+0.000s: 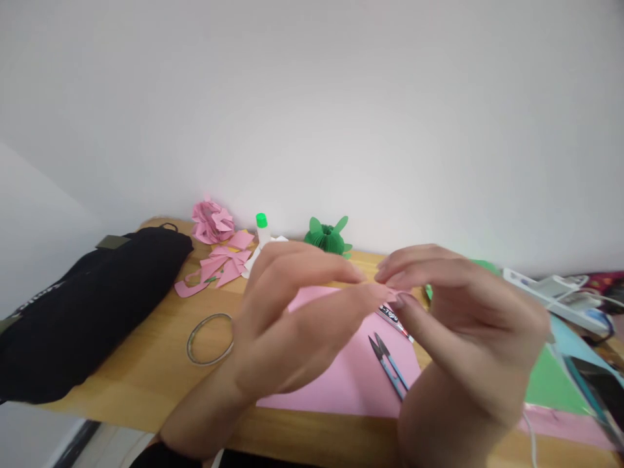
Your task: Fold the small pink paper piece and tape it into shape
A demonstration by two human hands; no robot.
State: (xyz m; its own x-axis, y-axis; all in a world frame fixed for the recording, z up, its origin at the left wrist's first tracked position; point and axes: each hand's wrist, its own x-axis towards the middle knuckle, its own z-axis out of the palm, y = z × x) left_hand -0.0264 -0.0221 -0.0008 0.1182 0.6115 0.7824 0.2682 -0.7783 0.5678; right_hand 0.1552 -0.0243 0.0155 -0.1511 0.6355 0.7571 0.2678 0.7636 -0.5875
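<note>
My left hand (297,318) and my right hand (463,331) meet at the fingertips above the desk. Both are closed in a pinch around a small pink piece (392,296), perhaps paper; most of it is covered by the fingers. Below them a pink paper sheet (336,377) lies flat on the wood. Thread snips (387,364) with blue handles rest on that sheet, blades pointing away from me. A glue tube (396,322) with dark lettering lies just beyond the snips, partly hidden behind my right hand.
A black bag (92,305) fills the desk's left side, with a metal bangle (210,339) nearer the middle. Pink paper scraps (227,263), a crumpled pink paper shape (212,221), a glue stick (262,229) and a green paper ball with leaves (325,239) stand toward the wall. A power strip (556,299) lies right.
</note>
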